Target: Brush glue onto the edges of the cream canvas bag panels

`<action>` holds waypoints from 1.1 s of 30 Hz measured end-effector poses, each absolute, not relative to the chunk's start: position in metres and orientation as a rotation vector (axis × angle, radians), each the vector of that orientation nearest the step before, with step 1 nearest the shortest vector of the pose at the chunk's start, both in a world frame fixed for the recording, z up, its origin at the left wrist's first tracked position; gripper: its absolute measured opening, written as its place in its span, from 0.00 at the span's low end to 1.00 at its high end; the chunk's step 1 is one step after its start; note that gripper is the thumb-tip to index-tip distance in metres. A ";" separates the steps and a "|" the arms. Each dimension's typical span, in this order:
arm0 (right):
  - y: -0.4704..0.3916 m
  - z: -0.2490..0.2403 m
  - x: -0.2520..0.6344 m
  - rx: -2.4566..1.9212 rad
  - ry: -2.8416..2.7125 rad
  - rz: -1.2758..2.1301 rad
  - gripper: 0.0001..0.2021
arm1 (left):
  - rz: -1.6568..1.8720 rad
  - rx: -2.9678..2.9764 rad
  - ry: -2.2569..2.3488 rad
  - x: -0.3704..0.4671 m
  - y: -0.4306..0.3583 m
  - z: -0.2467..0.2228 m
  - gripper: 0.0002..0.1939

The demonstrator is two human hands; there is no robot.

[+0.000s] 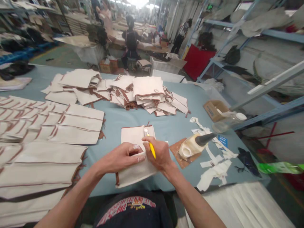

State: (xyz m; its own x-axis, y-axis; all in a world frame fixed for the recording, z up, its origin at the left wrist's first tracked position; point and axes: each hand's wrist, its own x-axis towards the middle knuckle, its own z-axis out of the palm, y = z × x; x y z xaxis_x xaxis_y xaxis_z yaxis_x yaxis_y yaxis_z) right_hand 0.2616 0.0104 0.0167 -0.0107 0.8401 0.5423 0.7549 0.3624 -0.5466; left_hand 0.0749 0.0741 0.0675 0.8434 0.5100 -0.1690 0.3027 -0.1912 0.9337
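Note:
A cream fabric panel [136, 175] with brown edging lies on the table in front of me. My left hand [127, 155] is on its middle, thumb and fingers closed around a raised fold of the cloth. In my right hand [159, 152] is a slim yellow-handled brush [152, 149]. The brush's whitish tip points away from me, at the seam near the panel's top right edge. To the right of that hand, a cream glue bottle [191, 146] with a dark cone nozzle lies on its side over a brown board [179, 155].
Overlapping cream panels [47, 158] cover the table's left side, and a loose pile [147, 87] lies at the back. White fabric scraps [215, 172], a clear jar [225, 123] and a small cardboard box [215, 110] are at the right, beside a blue shelf frame. People are farther back.

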 end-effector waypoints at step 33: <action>-0.061 0.010 0.255 -1.559 -0.735 0.272 0.21 | 0.568 1.691 0.818 0.021 0.016 0.009 0.06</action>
State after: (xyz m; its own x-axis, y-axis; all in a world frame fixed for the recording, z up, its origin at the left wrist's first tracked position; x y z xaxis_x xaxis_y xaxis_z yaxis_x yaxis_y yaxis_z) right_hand 0.2545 -0.0605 0.0096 0.7633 0.5949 0.2518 0.2884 0.0349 -0.9569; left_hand 0.0214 0.0157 0.0094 0.6440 0.7639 -0.0413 0.2291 -0.1411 0.9631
